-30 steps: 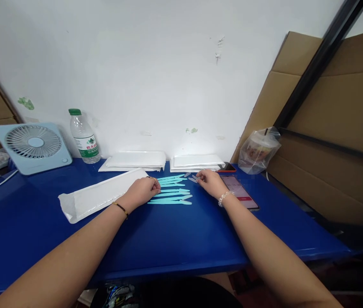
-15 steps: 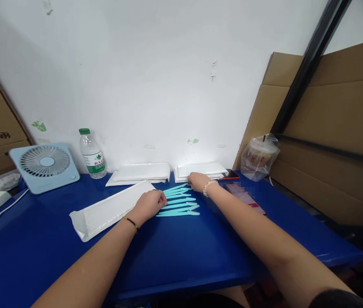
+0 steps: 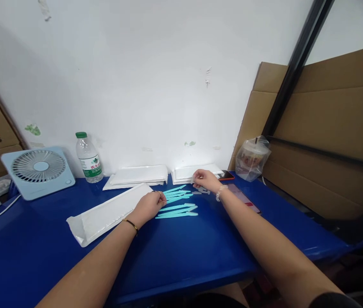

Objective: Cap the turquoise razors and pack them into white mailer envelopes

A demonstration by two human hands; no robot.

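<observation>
Several slim teal eyebrow razors [image 3: 176,212] lie side by side on the blue table, their heads pointing right. My left hand [image 3: 151,204] is closed at the handle ends of the upper ones, its fingertips pinching a razor. Farther right, my right hand [image 3: 207,180] is raised a little with thumb and fingers pinched together; whatever is between them is too small to make out. Small translucent pieces [image 3: 204,191] lie beneath it, beside the razor heads. A long white padded packet [image 3: 104,216] rests to the left of my left hand, partly behind it.
Two stacks of white packets, a left one [image 3: 139,174] and a right one [image 3: 186,172], sit by the wall. A fan [image 3: 40,171] and water bottle [image 3: 90,160] stand left. Phones, one nearer [image 3: 242,197], and a bagged drink cup [image 3: 252,159] are at right.
My right hand has moved slightly right, away from the razor heads, and small translucent pieces now show under it. My left hand stays by the handles. A gap has appeared among the razors.
</observation>
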